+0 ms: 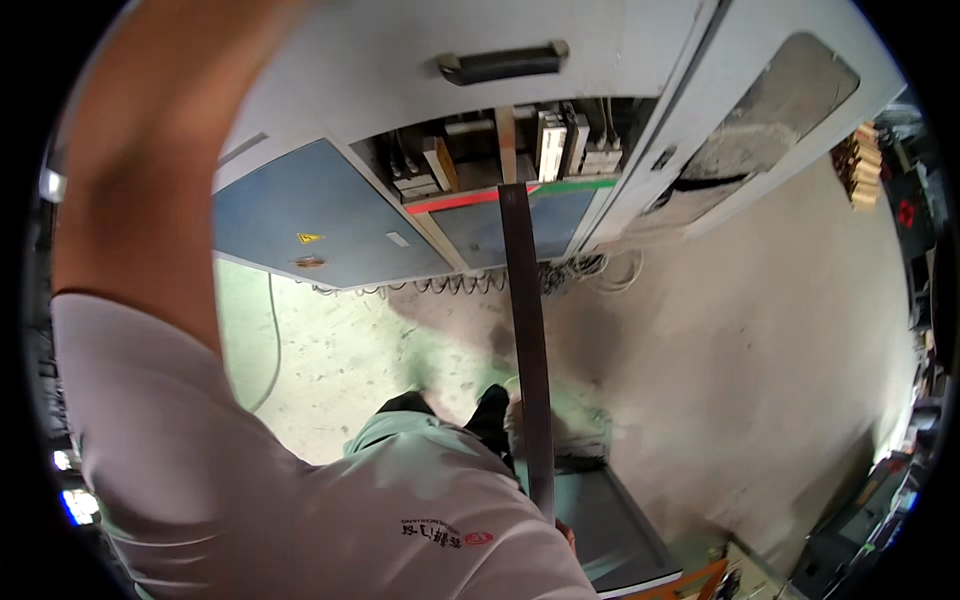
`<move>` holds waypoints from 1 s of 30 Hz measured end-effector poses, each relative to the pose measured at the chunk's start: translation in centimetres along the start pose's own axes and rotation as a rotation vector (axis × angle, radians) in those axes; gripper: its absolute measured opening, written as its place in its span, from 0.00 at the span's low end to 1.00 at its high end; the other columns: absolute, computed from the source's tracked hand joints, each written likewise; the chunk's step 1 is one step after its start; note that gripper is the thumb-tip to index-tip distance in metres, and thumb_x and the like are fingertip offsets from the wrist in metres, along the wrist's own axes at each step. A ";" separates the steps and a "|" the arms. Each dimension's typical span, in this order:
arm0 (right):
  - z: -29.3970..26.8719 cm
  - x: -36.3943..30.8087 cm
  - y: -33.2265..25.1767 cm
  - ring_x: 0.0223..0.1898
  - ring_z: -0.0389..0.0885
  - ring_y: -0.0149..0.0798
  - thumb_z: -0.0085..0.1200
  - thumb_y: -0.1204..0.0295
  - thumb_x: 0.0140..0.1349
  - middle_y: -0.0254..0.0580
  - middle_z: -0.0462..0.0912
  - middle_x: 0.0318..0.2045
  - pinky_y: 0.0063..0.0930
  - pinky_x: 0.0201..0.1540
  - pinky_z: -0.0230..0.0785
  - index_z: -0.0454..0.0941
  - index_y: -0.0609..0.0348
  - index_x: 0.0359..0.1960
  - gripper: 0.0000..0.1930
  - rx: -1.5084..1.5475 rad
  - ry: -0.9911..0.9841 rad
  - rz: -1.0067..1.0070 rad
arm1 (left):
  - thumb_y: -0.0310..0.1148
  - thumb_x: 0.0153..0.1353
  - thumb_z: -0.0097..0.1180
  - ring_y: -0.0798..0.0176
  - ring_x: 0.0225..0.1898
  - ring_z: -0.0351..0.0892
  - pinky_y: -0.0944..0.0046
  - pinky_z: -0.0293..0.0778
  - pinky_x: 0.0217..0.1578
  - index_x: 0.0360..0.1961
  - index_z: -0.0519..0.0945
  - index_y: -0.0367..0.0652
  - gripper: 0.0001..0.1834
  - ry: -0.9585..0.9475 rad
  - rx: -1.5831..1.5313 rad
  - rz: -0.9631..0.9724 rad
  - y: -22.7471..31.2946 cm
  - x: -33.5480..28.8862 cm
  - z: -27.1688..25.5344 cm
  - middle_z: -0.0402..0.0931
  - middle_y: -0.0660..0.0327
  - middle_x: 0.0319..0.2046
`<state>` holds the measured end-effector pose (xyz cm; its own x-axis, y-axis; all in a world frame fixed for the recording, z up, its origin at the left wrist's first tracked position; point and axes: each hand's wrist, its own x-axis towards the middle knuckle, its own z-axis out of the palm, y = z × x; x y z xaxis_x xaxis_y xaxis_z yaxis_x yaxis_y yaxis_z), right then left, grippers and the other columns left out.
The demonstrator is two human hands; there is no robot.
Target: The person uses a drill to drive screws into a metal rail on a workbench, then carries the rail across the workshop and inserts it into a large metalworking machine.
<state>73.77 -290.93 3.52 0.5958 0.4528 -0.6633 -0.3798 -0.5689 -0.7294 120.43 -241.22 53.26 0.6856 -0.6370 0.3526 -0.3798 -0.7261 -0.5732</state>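
My left arm rises along the left side, and its hand lies outside the picture. A long, straight, dark brown bar [526, 320] stretches from near my right side toward the machine in front. Its far end reaches the open slot of the machine, over the red and green edge strip [460, 199]. Beside the bar's near end, part of my right hand [567, 536] shows, gripping the bar; my shirt and the bar hide most of it. Inside the slot stand pale and brown blocks [551, 146].
Above the slot is a grey cover with a black handle [505, 64]. Blue panels [320, 215] form the machine's lower front. Coiled cables [600, 270] lie on the floor at its foot. A grey-topped surface [610, 525] stands at my right; stacked wooden pieces [860, 168] are farther right.
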 end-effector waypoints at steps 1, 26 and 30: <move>-0.4 0.5 -0.4 0.25 0.80 0.47 0.51 0.57 0.73 0.47 0.82 0.24 0.39 0.30 0.73 0.78 0.66 0.41 0.19 -0.011 -0.005 0.012 | 0.39 0.61 0.60 0.51 0.39 0.86 0.48 0.83 0.47 0.42 0.85 0.37 0.16 -0.029 -0.063 -0.004 1.2 -2.5 0.1 0.84 0.44 0.37; 32.0 6.5 -16.0 0.25 0.80 0.45 0.50 0.59 0.74 0.45 0.82 0.24 0.39 0.29 0.75 0.78 0.64 0.40 0.18 -0.328 -0.382 0.099 | 0.54 0.57 0.58 0.48 0.36 0.85 0.52 0.75 0.51 0.21 0.87 0.43 0.24 -0.302 -0.588 -0.816 27.1 -72.7 -10.5 0.84 0.54 0.24; 41.7 8.0 -19.3 0.24 0.81 0.45 0.50 0.59 0.74 0.45 0.82 0.24 0.38 0.29 0.75 0.78 0.64 0.40 0.17 -0.389 -0.518 0.095 | 0.55 0.58 0.57 0.47 0.34 0.86 0.52 0.77 0.48 0.21 0.87 0.43 0.26 -0.331 -0.509 -0.938 26.1 -83.3 -13.9 0.84 0.53 0.23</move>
<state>56.37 -247.72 5.38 0.1178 0.6053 -0.7873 -0.0720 -0.7855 -0.6147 44.78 -210.68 19.19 0.9368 0.2646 0.2290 0.2168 -0.9526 0.2136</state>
